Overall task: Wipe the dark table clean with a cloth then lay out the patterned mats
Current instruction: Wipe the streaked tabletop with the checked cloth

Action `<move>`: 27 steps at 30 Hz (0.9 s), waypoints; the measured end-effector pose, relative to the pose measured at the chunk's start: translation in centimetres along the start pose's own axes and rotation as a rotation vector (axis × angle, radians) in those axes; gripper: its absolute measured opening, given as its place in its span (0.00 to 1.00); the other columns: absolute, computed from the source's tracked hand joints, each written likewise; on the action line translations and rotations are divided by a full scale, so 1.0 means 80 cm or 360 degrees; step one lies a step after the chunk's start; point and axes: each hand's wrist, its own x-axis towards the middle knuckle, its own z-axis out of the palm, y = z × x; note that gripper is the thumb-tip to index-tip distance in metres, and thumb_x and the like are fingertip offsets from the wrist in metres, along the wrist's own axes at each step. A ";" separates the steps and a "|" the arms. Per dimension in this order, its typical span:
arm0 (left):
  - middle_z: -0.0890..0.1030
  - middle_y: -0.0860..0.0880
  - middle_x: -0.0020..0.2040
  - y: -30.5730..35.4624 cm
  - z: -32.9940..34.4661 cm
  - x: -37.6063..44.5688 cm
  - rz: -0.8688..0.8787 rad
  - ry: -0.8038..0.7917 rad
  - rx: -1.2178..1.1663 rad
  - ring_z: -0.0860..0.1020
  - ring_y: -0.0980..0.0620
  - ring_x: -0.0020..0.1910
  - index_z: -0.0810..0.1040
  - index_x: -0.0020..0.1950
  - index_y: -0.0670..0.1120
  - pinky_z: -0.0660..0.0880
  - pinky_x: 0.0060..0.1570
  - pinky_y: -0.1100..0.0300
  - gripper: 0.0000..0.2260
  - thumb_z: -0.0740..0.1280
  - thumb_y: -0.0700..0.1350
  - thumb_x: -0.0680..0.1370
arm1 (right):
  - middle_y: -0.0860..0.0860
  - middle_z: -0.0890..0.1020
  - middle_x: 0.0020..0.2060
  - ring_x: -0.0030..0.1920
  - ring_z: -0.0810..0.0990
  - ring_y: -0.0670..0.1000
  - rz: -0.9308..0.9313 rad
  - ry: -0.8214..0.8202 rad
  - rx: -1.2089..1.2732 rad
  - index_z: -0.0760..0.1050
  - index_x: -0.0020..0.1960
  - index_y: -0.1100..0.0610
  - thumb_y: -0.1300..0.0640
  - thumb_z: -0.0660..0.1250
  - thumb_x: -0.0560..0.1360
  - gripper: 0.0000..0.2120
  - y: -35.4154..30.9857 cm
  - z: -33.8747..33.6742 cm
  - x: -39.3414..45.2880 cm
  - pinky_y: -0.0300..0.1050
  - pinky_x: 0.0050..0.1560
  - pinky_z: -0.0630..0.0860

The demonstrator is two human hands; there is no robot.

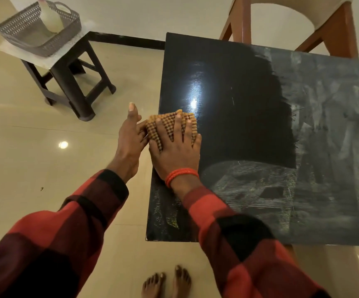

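Observation:
The dark table (238, 100) fills the right half of the head view. Its far left part is shiny and black; the right side and near strip carry grey dusty smears. A folded orange-brown waffle cloth (167, 122) lies at the table's left edge. My right hand (175, 147) presses flat on the cloth with fingers spread. My left hand (130, 143) sits just off the table edge, fingers straight, touching the cloth's left side from the edge. No patterned mats are in view.
A dark stool (66, 69) stands on the tiled floor at the left, bearing a grey perforated basket (21, 29) with a pale bottle (50, 18). A wooden chair (335, 31) stands behind the table's far edge. My bare feet (166, 282) are near the table's front corner.

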 end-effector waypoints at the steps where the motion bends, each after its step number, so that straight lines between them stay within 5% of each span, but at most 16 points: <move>1: 0.75 0.43 0.70 0.000 -0.002 0.002 -0.0005 -0.0013 -0.0020 0.80 0.55 0.60 0.64 0.78 0.43 0.77 0.58 0.60 0.37 0.55 0.69 0.79 | 0.56 0.50 0.81 0.79 0.49 0.63 0.0012 -0.0012 -0.0014 0.54 0.79 0.39 0.37 0.50 0.79 0.29 0.000 0.000 0.016 0.68 0.74 0.48; 5: 0.73 0.41 0.73 0.000 -0.004 0.003 -0.0027 -0.0072 -0.0008 0.76 0.48 0.67 0.63 0.78 0.45 0.74 0.67 0.53 0.39 0.56 0.71 0.77 | 0.55 0.47 0.81 0.79 0.46 0.63 0.0085 -0.0100 -0.0028 0.52 0.79 0.39 0.36 0.49 0.79 0.29 0.004 -0.003 0.082 0.68 0.75 0.47; 11: 0.72 0.41 0.74 -0.008 -0.017 -0.018 -0.0059 -0.0027 0.0022 0.76 0.47 0.68 0.64 0.78 0.46 0.75 0.60 0.57 0.39 0.56 0.73 0.76 | 0.55 0.46 0.81 0.80 0.44 0.63 0.0072 -0.0218 -0.0015 0.48 0.80 0.40 0.37 0.48 0.80 0.30 0.008 -0.010 0.119 0.66 0.75 0.43; 19: 0.67 0.46 0.77 -0.018 -0.018 -0.057 -0.0041 -0.0019 0.0181 0.69 0.49 0.74 0.62 0.79 0.46 0.70 0.66 0.57 0.38 0.52 0.71 0.79 | 0.55 0.51 0.81 0.79 0.49 0.62 -0.0068 -0.0030 -0.0010 0.53 0.79 0.40 0.37 0.48 0.80 0.29 0.020 -0.007 -0.018 0.67 0.75 0.47; 23: 0.71 0.53 0.73 -0.016 -0.009 -0.070 0.0032 -0.0123 0.0278 0.69 0.52 0.74 0.64 0.78 0.47 0.71 0.58 0.62 0.33 0.53 0.67 0.81 | 0.54 0.54 0.80 0.79 0.53 0.61 -0.0023 0.0011 -0.0020 0.57 0.78 0.39 0.38 0.50 0.79 0.27 0.051 -0.015 -0.053 0.66 0.74 0.49; 27: 0.66 0.53 0.78 -0.015 0.009 -0.084 0.0031 -0.0126 0.0363 0.67 0.52 0.75 0.63 0.79 0.49 0.65 0.69 0.54 0.34 0.53 0.68 0.79 | 0.53 0.53 0.81 0.79 0.53 0.61 0.0143 0.0004 -0.0092 0.56 0.79 0.38 0.38 0.51 0.79 0.28 0.123 -0.037 -0.053 0.65 0.75 0.52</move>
